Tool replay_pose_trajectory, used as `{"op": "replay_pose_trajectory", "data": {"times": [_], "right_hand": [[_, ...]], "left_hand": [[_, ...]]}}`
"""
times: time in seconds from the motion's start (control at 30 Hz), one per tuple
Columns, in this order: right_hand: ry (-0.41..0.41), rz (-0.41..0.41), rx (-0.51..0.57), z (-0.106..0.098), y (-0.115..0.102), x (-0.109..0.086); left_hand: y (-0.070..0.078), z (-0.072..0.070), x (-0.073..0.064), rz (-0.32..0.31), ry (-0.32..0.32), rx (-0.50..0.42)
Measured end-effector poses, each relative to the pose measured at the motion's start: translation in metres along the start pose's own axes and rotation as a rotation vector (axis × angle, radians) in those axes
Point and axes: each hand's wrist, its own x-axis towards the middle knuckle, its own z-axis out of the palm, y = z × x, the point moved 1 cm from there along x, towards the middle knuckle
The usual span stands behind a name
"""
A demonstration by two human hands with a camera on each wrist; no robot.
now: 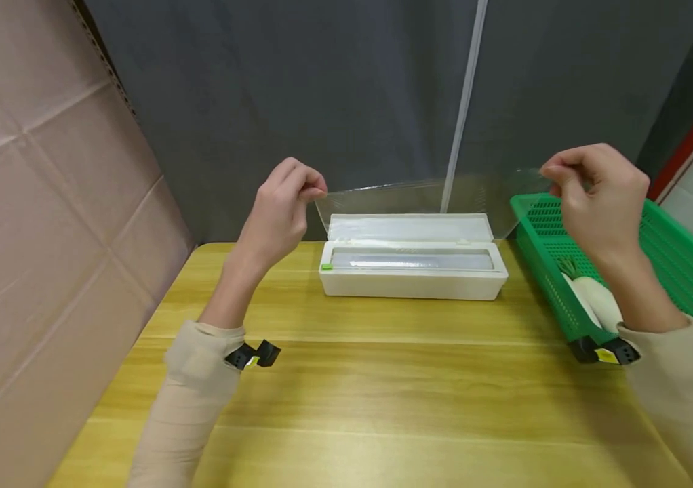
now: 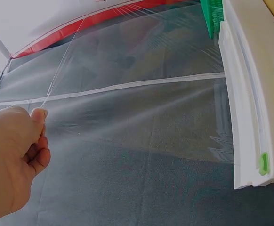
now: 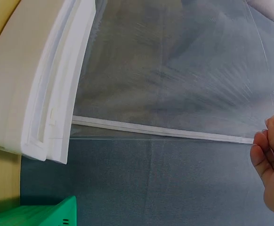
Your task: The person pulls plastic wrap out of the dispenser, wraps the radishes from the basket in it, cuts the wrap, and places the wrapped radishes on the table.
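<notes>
A clear sheet of plastic wrap (image 1: pixel 407 196) stretches between my two hands, above and behind a white wrap dispenser box (image 1: pixel 413 285). My left hand (image 1: pixel 285 210) pinches one upper corner between thumb and fingers. The other upper corner is pinched by my right hand (image 1: pixel 603 196), over the basket. The dispenser's lid (image 1: pixel 409 226) stands raised, and a green slider (image 1: pixel 326 267) sits at its left end. In the left wrist view, the wrap (image 2: pixel 141 108) runs from the fingertips down to the box (image 2: pixel 254 94). The right wrist view shows it taut too.
A green plastic basket (image 1: pixel 542 278) stands at the right, with a white radish (image 1: pixel 597 298) inside under my right forearm. The wooden table (image 1: pixel 383 386) extends in front of the box. A dark grey curtain (image 1: pixel 298 88) hangs behind, and a pale covered wall (image 1: pixel 47 224) rises at the left.
</notes>
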Motion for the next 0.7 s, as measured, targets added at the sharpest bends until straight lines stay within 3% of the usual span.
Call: {"op": "replay_pose_trajectory", "data": {"times": [0.17, 0.33, 0.7], "right_hand": [[-0.04, -0.016, 0.01, -0.014, -0.011, -0.009], [-0.095, -0.034, 0.034, -0.024, -0.006, -0.019], [-0.297, -0.085, 0.104, -0.046, 0.01, -0.037]], "left_hand": [[0.007, -0.003, -0.012, 0.073, -0.025, -0.01], [0.015, -0.005, -0.023, 0.123, -0.048, -0.04], [0.031, -0.009, -0.048, 0.112, -0.142, -0.108]]}}
